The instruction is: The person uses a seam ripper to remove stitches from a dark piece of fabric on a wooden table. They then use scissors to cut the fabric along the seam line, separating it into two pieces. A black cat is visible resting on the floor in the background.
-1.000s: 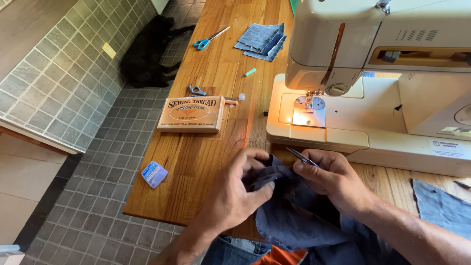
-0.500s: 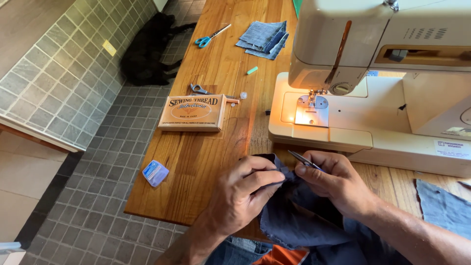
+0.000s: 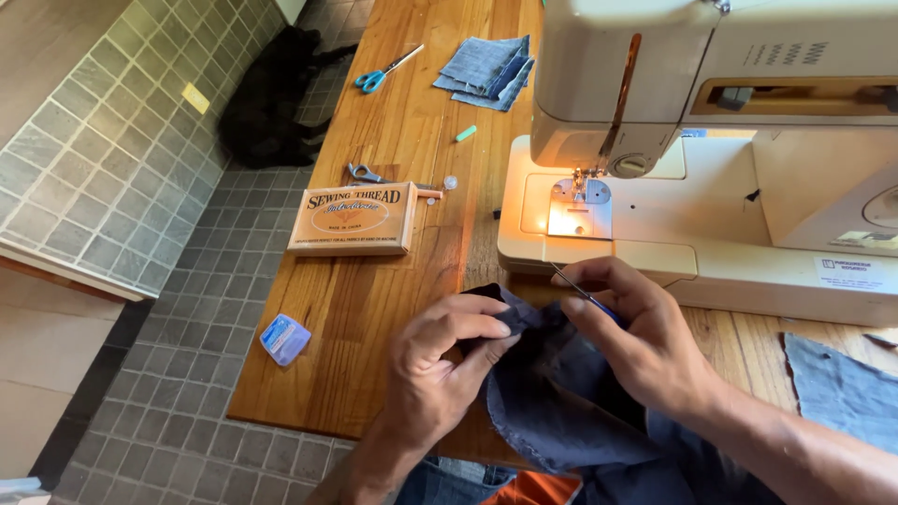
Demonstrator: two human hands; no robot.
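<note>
Before the sewing machine (image 3: 711,150), your left hand (image 3: 440,374) is pinching the dark fabric (image 3: 561,402) taut so your right hand (image 3: 645,346), gripping a thin tool (image 3: 572,283), is reaching the seam.

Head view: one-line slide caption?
Left hand pinches dark fabric while right hand holds a thin tool, beside a lit sewing machine on a wooden table.

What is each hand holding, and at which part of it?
The left hand pinches the dark blue cloth at its folded upper edge. The right hand holds a thin metal tool near its lower end, with its tip pointing up.
</note>
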